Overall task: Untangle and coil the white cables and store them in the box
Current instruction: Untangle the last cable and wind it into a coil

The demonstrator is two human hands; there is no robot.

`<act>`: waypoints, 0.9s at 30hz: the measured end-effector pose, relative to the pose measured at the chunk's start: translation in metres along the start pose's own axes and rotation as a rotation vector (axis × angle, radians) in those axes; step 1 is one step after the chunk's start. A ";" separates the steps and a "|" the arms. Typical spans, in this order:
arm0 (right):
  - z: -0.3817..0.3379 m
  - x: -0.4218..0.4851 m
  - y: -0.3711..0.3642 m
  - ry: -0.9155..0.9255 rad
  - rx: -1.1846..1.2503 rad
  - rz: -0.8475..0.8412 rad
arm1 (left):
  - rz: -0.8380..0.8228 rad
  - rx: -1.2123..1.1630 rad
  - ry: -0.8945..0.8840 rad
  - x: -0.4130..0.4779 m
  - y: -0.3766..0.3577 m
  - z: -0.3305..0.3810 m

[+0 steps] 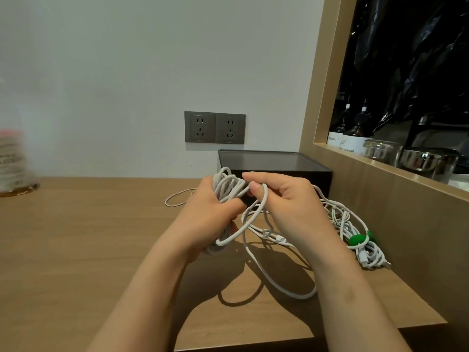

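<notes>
Thick white round cable (225,186), partly wound into a loose coil at frame centre, slack loops dropping to the light wooden tabletop (88,237); a tangle of thinner white cables (373,255) with green ties (356,239) lies at right centre, and the dark open-topped rectangular box (274,162) sits just behind the hands. Left hand (208,217) curls its fingers round the coil; right hand (289,199) pinches one loop between thumb and forefinger. Tabletop stretches wide to the left; wooden wall panel (380,212) hems the right, front edge at lower right.
</notes>
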State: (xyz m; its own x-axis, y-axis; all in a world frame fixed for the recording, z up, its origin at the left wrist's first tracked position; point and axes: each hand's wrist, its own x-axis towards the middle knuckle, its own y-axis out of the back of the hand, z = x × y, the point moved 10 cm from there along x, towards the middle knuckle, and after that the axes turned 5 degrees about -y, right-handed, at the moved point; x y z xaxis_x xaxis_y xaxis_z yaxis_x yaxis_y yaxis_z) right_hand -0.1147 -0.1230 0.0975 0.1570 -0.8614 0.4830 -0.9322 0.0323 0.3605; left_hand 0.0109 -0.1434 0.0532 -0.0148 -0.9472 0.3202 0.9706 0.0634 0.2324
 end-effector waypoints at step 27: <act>0.040 -0.001 0.006 -0.257 -0.279 -0.012 | -0.274 -1.620 0.297 -0.010 -0.017 0.004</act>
State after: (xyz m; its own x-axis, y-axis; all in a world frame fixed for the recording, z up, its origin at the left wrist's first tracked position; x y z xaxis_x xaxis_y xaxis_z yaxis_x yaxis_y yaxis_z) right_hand -0.1337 -0.1423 0.0680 0.0471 -0.9604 0.2745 -0.8006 0.1280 0.5853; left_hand -0.0064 -0.1338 0.0501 -0.3561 -0.9092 0.2156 0.1785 -0.2926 -0.9394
